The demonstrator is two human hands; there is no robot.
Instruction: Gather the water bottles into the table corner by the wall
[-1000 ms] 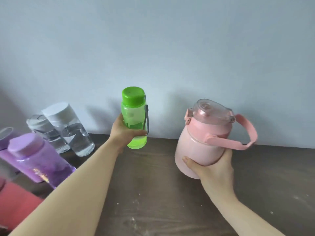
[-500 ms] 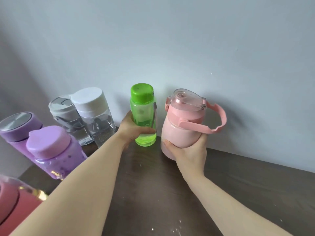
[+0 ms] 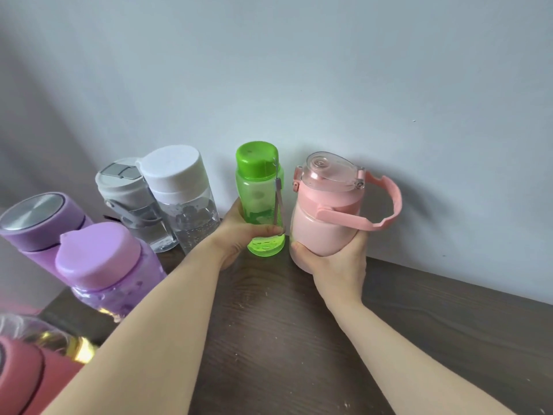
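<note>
A dark brown wood-grain table (image 3: 269,339) runs along a plain pale grey-blue wall (image 3: 299,70), which meets the table's far edge. At the left a second wall face, shadowed, closes in to form the table's far-left corner. The tabletop carries pale specks and scuffs, most of them near the front.

The left hand (image 3: 239,235) is wrapped around the lower body of a green bottle (image 3: 258,202), fingers curled in front and thumb behind, holding it upright close to the far edge by the wall. Its base looks to be at or just over the tabletop; whether it touches, I cannot tell. The right hand (image 3: 335,265) is closed around the bottom of a pink bottle (image 3: 326,211) with a clear flip lid and a loop handle, just beside the green one on its right, tilted slightly and near the wall; its base is hidden by the hand.

Toward the far-left corner stand a clear bottle with a white cap (image 3: 185,202) and, touching it on the left, a clear bottle with a grey lid (image 3: 131,202). Nearer along the left edge are a purple bottle with a metal top (image 3: 42,223) and a lilac bottle (image 3: 101,265) in front of it. A red bottle (image 3: 27,381) sits at the near-left edge, mostly cut off.
</note>
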